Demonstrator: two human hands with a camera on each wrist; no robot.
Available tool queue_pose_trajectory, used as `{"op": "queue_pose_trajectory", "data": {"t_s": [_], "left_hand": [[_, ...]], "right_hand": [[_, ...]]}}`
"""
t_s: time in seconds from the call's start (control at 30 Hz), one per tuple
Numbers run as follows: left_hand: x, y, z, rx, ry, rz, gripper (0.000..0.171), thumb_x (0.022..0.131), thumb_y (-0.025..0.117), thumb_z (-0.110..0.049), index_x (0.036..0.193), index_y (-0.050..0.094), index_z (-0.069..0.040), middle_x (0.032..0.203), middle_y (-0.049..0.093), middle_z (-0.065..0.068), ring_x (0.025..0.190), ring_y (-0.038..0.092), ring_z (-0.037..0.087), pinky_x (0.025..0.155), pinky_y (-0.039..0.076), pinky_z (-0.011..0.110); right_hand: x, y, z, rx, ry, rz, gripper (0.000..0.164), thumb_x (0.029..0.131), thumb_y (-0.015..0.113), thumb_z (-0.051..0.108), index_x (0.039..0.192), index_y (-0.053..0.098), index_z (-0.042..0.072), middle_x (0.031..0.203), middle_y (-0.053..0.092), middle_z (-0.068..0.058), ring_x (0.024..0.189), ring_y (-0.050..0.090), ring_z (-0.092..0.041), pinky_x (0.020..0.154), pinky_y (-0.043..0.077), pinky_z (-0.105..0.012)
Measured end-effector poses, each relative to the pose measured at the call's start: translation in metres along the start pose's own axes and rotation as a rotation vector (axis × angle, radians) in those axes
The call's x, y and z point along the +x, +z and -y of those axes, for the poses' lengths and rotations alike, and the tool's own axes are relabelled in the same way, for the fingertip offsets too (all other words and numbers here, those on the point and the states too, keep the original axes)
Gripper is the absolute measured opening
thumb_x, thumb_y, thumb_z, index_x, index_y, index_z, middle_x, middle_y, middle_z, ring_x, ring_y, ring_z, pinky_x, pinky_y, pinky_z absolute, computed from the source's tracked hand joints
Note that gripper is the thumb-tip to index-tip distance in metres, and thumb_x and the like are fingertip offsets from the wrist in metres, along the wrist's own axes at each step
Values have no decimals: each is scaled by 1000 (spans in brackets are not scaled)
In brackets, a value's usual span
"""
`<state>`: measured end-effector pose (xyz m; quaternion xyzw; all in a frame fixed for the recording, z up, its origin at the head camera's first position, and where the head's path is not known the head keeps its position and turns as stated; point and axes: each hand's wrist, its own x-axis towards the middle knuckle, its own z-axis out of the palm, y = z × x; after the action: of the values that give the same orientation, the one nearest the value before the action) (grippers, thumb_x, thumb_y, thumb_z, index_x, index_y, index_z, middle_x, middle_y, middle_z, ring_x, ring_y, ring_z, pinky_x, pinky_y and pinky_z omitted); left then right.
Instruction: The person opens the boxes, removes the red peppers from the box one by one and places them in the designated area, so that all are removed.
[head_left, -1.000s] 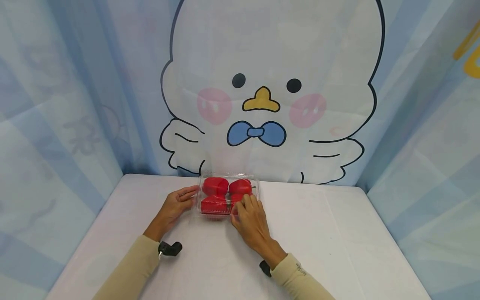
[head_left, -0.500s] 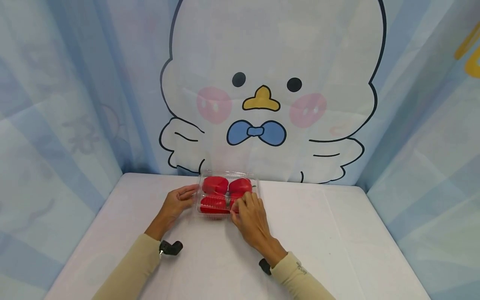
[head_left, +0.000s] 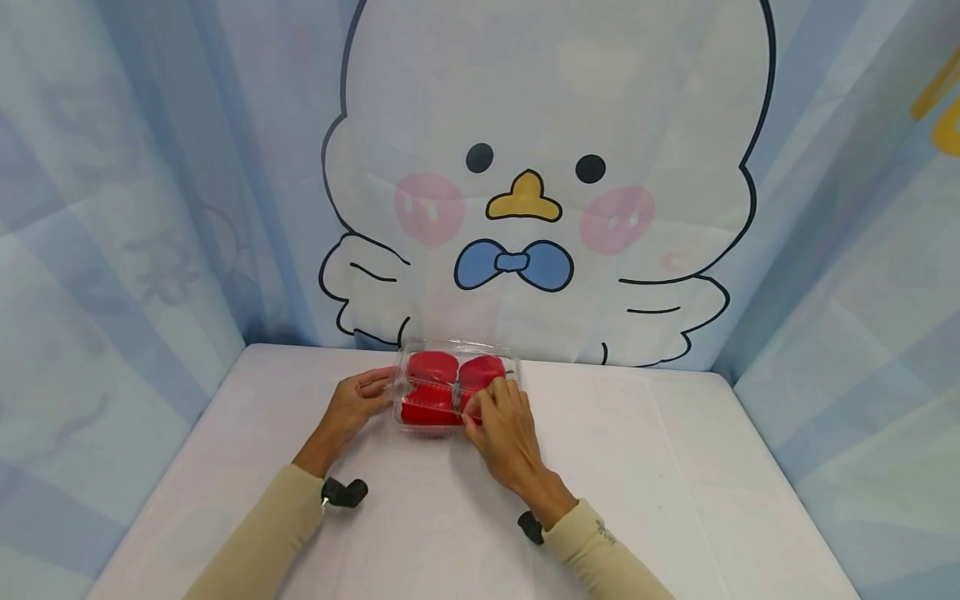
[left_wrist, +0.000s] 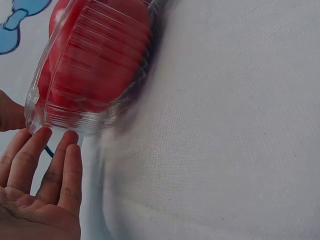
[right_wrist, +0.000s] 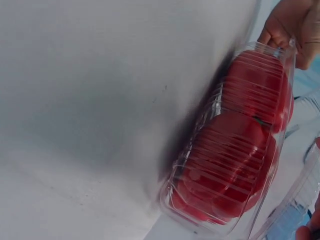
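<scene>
A clear plastic clamshell box (head_left: 429,431) stands at the table's far edge, with several glossy red fruits (head_left: 432,367) inside; their exact kind is unclear through the plastic. At its left side, the left hand (head_left: 348,408) touches the box corner with fairly straight fingers, the thumb by the rim in the left wrist view. The right hand (head_left: 506,437) bends its fingers over the front and pinches the edge of the clear lid (right_wrist: 297,192). In the right wrist view this lid edge stands apart from the base, and only the right fingertips (right_wrist: 304,233) show.
White cloth covers the table (head_left: 637,467). Close behind the box hangs a curtain (head_left: 517,321) printed with a cartoon bird, and blue and white curtains (head_left: 112,250) flank the table. A black wrist camera mount (head_left: 345,492) sits by the left cuff.
The lid's front edge has risen a little, and the right hand's fingers have moved slightly up and away with it. The left hand stays at the box's left side.
</scene>
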<state>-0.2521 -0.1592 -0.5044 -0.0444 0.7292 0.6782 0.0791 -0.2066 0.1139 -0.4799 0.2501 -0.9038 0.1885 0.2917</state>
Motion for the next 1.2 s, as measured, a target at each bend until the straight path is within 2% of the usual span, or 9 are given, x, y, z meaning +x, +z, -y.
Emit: {"op": "queue_pose_trajectory", "data": {"t_s": [0.2, 0.4, 0.57, 1.1, 1.2], "left_hand": [[1, 0, 1, 13, 5, -1, 56, 100, 66, -2, 154, 55, -7, 154, 60, 16, 142, 60, 33, 108, 57, 27], [2, 0, 0, 24, -4, -4, 55, 100, 68, -4, 154, 55, -8, 155, 59, 15, 142, 60, 33, 111, 54, 32], [2, 1, -1, 21, -9, -6, 55, 101, 68, -3, 154, 55, -7, 156, 58, 16, 142, 61, 35, 113, 52, 37], [-3, 6, -7, 36, -16, -3, 56, 102, 65, 1, 155, 52, -5, 157, 56, 18, 140, 62, 37, 114, 49, 42], [0, 4, -5, 48, -7, -6, 55, 101, 66, 0, 155, 54, -7, 157, 57, 17, 142, 60, 36, 114, 50, 42]], "right_hand": [[4, -5, 0, 22, 23, 29, 23, 88, 87, 21, 94, 66, 13, 94, 52, -4, 91, 46, -17, 75, 38, -31], [7, -7, 0, 40, 13, 6, 22, 87, 87, 17, 93, 67, 13, 93, 53, -3, 91, 47, -18, 74, 38, -31], [8, -9, -2, 39, 17, 19, 20, 89, 86, 18, 94, 67, 13, 94, 53, -3, 92, 48, -18, 75, 38, -31], [10, -13, -3, 9, 52, 41, 20, 91, 84, 20, 96, 67, 12, 95, 54, -5, 94, 48, -19, 78, 41, -33], [16, -17, -3, 7, 50, 5, 20, 91, 84, 18, 98, 66, 10, 95, 53, -6, 92, 47, -19, 78, 41, -34]]}}
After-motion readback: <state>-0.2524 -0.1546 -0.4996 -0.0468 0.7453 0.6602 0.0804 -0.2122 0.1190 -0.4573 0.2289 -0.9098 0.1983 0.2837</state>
